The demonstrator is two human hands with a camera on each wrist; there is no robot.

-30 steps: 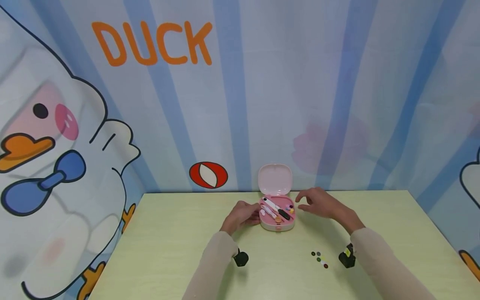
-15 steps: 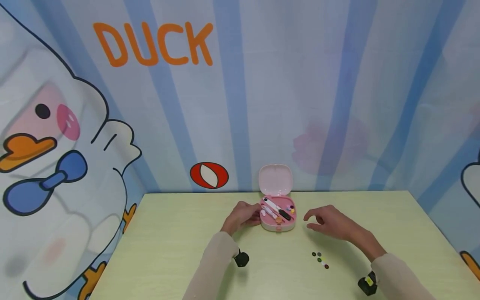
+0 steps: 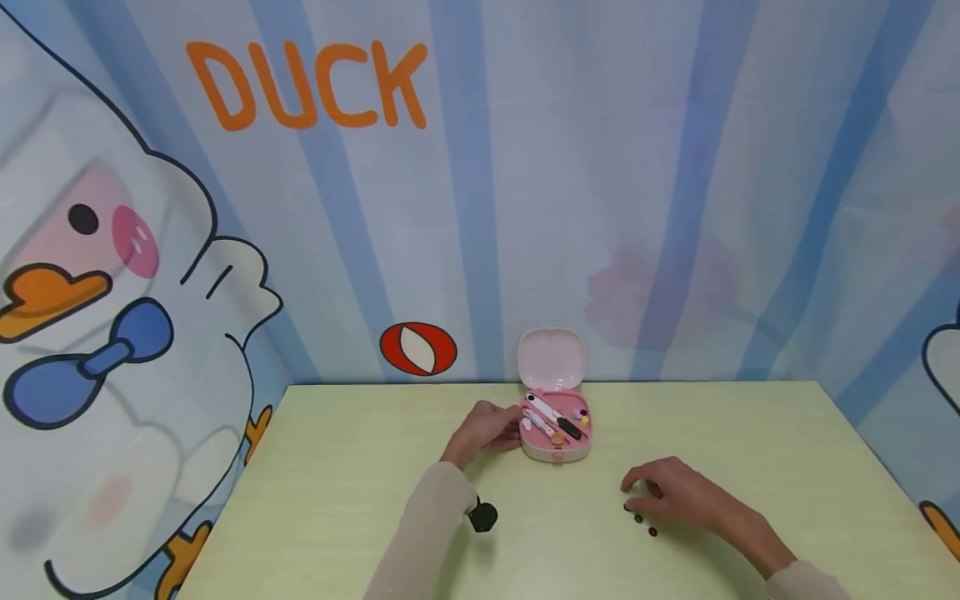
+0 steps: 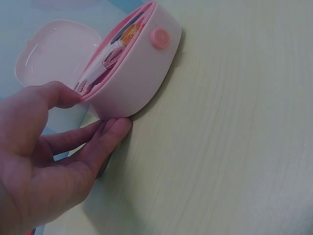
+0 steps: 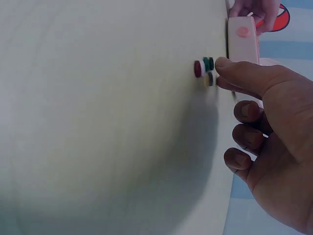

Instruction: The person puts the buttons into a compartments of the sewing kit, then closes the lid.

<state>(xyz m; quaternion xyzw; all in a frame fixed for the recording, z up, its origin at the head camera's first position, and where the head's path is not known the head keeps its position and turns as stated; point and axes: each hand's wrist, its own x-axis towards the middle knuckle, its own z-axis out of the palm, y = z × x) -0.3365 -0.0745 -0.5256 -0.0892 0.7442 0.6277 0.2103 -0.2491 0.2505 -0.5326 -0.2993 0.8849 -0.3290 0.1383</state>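
A small pink-and-white sewing box [image 3: 557,455] stands on the table with its lid [image 3: 551,358] raised. My left hand [image 3: 480,435] grips its left side; in the left wrist view the thumb [image 4: 61,94] lies at the rim and the fingertips [image 4: 120,126] at the lower wall. Inside lie a white-and-black stick-like tool [image 3: 553,416], a gold-coloured piece [image 4: 129,35] and small coloured bits. My right hand [image 3: 678,493] hovers over several small round buttons [image 5: 197,69], thumb and forefinger bent but apart, nothing between them. It partly hides the buttons in the head view.
The pale wooden table [image 3: 360,500] ends at a blue striped cloth backdrop [image 3: 517,183] printed with a duck, right behind the box. A black device [image 3: 483,517] hangs under my left wrist. The buttons sit to the right of and nearer than the box.
My right hand has moved from beside the box toward me and right, down to the buttons. My left hand stays at the box, which has not moved.
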